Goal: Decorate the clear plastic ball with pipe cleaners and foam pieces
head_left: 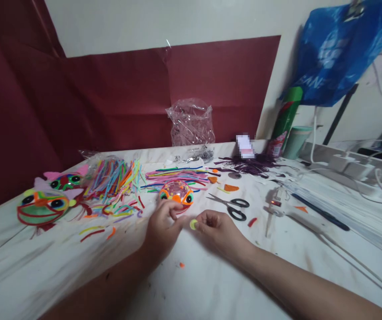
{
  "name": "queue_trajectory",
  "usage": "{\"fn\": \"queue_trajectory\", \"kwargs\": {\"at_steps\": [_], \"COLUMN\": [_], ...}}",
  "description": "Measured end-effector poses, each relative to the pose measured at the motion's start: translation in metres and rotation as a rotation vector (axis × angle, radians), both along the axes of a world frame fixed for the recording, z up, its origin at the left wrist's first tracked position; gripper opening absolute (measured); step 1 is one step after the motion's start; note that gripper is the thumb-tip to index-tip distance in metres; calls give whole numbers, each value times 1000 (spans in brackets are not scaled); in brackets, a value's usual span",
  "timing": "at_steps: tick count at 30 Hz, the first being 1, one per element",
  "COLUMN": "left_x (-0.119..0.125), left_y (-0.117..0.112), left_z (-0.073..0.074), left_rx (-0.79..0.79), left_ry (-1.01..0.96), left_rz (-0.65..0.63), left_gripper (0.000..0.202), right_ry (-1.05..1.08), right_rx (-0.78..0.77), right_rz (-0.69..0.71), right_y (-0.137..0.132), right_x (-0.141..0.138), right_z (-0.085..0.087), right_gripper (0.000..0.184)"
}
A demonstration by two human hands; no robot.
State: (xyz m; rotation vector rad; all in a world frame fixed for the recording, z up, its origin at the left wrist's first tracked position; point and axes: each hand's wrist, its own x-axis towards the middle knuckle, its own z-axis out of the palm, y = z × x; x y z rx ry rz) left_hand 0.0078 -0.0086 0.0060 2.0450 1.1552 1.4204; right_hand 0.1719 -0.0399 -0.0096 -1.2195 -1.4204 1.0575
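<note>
My right hand (218,229) pinches a small round yellow-green felt piece (194,224) between thumb and fingers, low over the white table (211,284). My left hand (162,226) rests just to its left with its fingers curled toward that piece; I cannot tell whether they touch it. Right behind both hands sits a small clear craft ball (176,192) trimmed in orange with stuck-on eyes. Black-handled scissors (231,206) lie just right of it.
Two finished fish-like craft heads (42,206) (64,180) stand at the left, beside piles of coloured strips (115,180) (177,174). A glue gun (279,204) and cable lie at right. A crumpled clear bag (191,122), green can (286,118), cup (295,141) and blue bag (331,53) are behind.
</note>
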Motion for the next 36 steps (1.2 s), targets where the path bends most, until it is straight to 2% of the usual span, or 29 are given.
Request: {"fn": "queue_trajectory", "kwargs": {"at_steps": [2, 4, 7, 11, 13, 16, 25, 28, 31, 33, 36], "left_x": [-9, -17, -24, -23, -21, -17, -16, -16, -18, -19, -22], "left_y": [12, 25, 41, 54, 57, 58, 53, 52, 51, 52, 55], "left_z": [5, 9, 7, -4, -9, -13, -13, -12, -8, -5, 0], "left_rx": [240, 307, 211, 59, 9, 21, 9, -20, -42, -48, -96], "left_ry": [64, 167, 300, 301, 288, 262, 180, 184, 176, 173, 217], "left_rz": [113, 153, 137, 23, -34, -57, 46, 68, 89, 117, 167], "left_gripper": [21, 36, 65, 88, 91, 87, 81, 80, 81, 83, 84], "right_ry": [-117, -226, -328, -401, -428, -448, -555, -598, -643, -688, -779], "right_rx": [47, 91, 113, 117, 109, 104, 126, 138, 144, 180, 236], "right_rz": [-17, -35, -45, -39, -36, -47, -81, -91, -120, -162, -296], "right_y": [5, 9, 14, 16, 17, 17, 19, 16, 11, 7, 1], "right_x": [4, 7, 11, 11, 10, 9, 15, 14, 19, 34, 79], "right_z": [-3, -8, -15, -19, -19, -20, -20, -13, 5, 22, 44], "right_gripper": [28, 26, 22, 18, 18, 19, 17, 14, 15, 16, 19]}}
